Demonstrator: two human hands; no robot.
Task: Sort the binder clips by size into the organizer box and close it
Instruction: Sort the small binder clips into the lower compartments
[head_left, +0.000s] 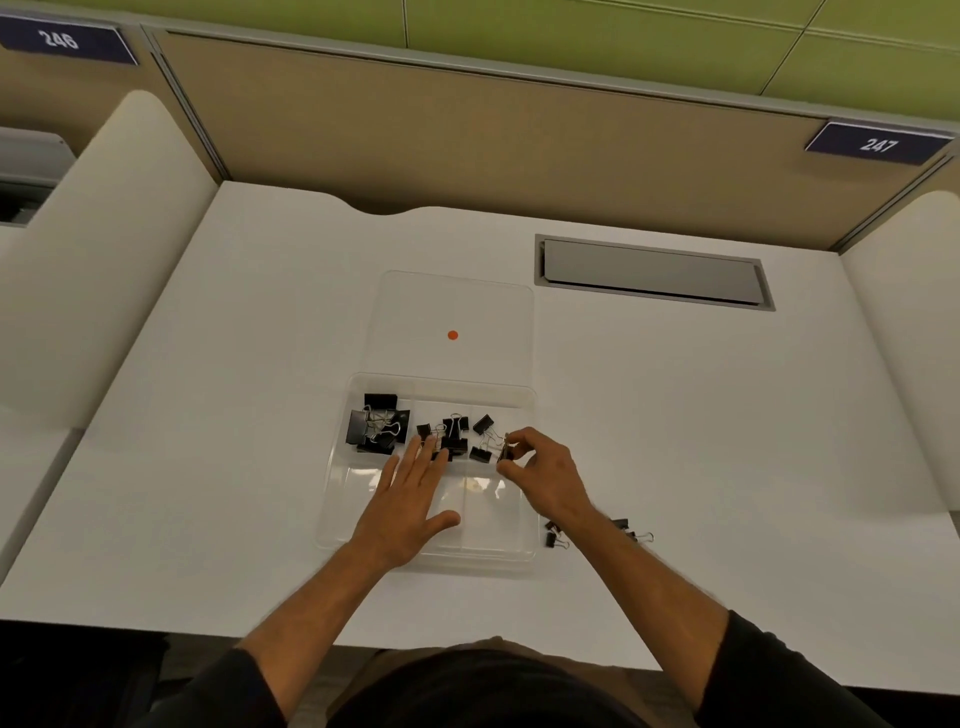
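The small clip (505, 451) sits pinched in the grip of your right hand (540, 475), thumb and fingers curled round it, just above the right compartment of the organizer box (524, 545). Two more small clips (482, 439) already lie in that compartment. The middle compartment holds the medium clips (449, 434); the left one holds the large clips (376, 423). The sort by size reads as sound so far.

Your left hand (410, 493) lies flat over the near half of the box, fingers straight and spread, tips touching or almost touching the medium clips. It holds nothing.

The clear lid (457, 312), marked with an orange dot (452, 335), lies open flat on the desk (208, 467) behind the box. A few loose clips (553, 535) remain on the desk by your right forearm, with more (631, 530) partly hidden beyond it. The task is therefore not complete.

Risks noted:
- The dividers look low. A clip dropped from height could bounce into the middle compartment and spoil the sort.
- Your left fingertips could nudge the medium clips across a divider.
- Your right forearm could sweep the loose clips off the desk.
- Wire handles standing up could stop the lid seating.
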